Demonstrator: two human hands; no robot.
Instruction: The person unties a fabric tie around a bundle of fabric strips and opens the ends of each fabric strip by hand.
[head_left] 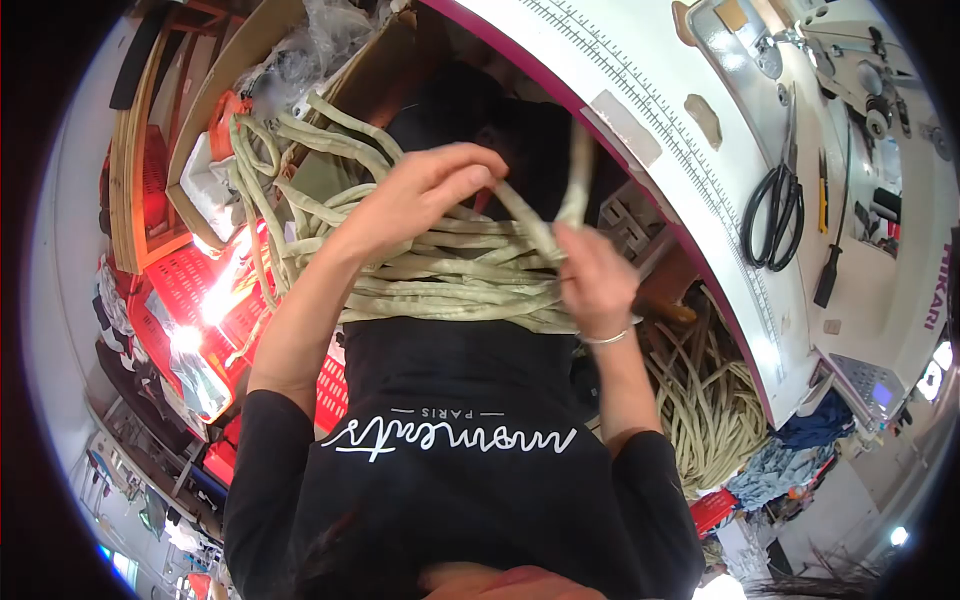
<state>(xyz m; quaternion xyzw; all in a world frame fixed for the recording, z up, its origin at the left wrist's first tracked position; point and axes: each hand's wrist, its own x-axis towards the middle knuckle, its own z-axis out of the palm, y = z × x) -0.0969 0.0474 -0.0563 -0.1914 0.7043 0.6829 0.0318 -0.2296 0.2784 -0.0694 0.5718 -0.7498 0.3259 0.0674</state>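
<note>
A thick bundle of long pale-green fabric tubes [450,290] lies across my lap, some trailing over to the left. Above it, my left hand [440,185] is closed, thumb and fingers pinching one end of a single fabric tube [528,222]. That tube runs down to my right hand [597,278], whose fingers are closed around it. A free length of tube stands up from the right fist beside the table edge. Motion smears the right hand and the standing length.
On my right is a white sewing machine table [690,180] with a printed ruler scale, black-handled scissors [775,215] and a screwdriver [828,275]. More pale-green tubes [705,410] hang below it. Red plastic baskets [190,290] and a cardboard box [215,110] stand on my left.
</note>
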